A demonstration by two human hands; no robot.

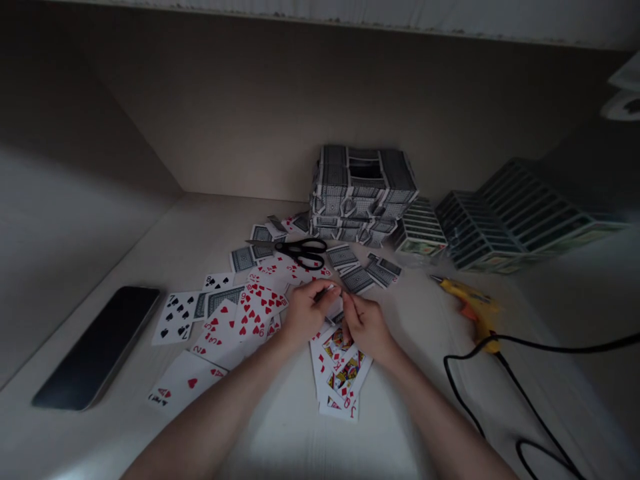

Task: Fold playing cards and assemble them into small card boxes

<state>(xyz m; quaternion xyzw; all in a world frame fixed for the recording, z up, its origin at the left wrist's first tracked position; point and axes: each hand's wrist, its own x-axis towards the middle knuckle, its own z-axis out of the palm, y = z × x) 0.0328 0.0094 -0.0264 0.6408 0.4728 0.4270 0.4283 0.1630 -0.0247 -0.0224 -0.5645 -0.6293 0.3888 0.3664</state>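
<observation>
In the head view my left hand and my right hand meet over the middle of the table, thumbs and fingertips pinched together. Between them is a small piece of playing card, apparently folded, mostly covered by the fingers. Just below the hands lie overlapping face cards, a red jack, queen and king among them. Spread to the left are heart cards and a seven of spades. Black-handled scissors rest on cards beyond my left hand. Cut or folded card pieces lie beyond my right hand.
A box built from folded playing cards stands at the back. Right of it are slatted card structures. A yellow glue gun with a black cord lies at right. A dark phone lies at far left.
</observation>
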